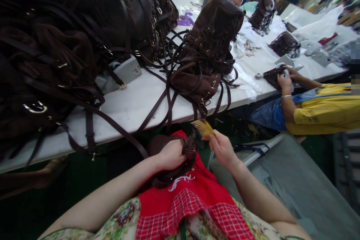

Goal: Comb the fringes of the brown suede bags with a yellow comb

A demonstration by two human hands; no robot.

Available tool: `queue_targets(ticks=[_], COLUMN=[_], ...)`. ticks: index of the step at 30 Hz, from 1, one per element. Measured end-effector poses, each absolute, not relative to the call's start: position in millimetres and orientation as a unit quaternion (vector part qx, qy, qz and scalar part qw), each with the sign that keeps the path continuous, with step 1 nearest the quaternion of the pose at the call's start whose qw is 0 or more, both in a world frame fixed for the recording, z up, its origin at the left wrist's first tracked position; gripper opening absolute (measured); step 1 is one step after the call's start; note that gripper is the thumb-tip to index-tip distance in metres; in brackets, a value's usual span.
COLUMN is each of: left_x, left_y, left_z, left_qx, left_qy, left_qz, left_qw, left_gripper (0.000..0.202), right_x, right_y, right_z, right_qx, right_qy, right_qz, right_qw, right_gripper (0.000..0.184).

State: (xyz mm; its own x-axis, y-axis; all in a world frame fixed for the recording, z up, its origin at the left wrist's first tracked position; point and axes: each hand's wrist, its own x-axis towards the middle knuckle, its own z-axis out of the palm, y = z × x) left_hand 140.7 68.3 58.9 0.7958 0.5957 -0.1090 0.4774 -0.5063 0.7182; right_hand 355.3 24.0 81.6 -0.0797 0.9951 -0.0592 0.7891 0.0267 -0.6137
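A yellow comb (203, 128) is pinched in my right hand (222, 148), its teeth facing left toward the brown fringe. My left hand (172, 154) is closed around the fringe (190, 145) of a dark brown bag (158, 143) that rests in my lap. The comb's teeth are close to the fringe strands; whether they touch I cannot tell. Part of the bag lies hidden behind my left hand and forearm. Under it spreads my red apron (202, 174).
A large pile of dark brown bags (64, 45) with straps and buckles fills the left of the white table (120, 107). More fringed bags (216, 26) stand mid-table. At right, a co-worker in a yellow shirt (323, 108) handles a bag. A grey cloth bin (298, 180) is beside me.
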Motion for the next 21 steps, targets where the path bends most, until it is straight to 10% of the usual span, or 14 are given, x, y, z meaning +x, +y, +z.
queue_targets(ticks=[6,14,21], left_x=[137,104,113], left_y=[52,27,34], left_z=[77,94,96], left_qx=[0.923,0.949,0.938], left_qy=[0.222,0.038,-0.023], left_qz=[0.06,0.241,0.316], left_qw=[0.309,0.198,0.144], left_gripper=[0.015,0.02,0.031], right_x=[343,406,376], right_y=[12,41,64], right_z=[74,78,96], right_qx=[-0.694,-0.675,-0.612], right_qy=[-0.71,-0.526,-0.505], right_qz=[0.112,0.333,0.461], right_qw=[0.034,0.397,0.398], right_gripper=[0.029,0.042,0.042])
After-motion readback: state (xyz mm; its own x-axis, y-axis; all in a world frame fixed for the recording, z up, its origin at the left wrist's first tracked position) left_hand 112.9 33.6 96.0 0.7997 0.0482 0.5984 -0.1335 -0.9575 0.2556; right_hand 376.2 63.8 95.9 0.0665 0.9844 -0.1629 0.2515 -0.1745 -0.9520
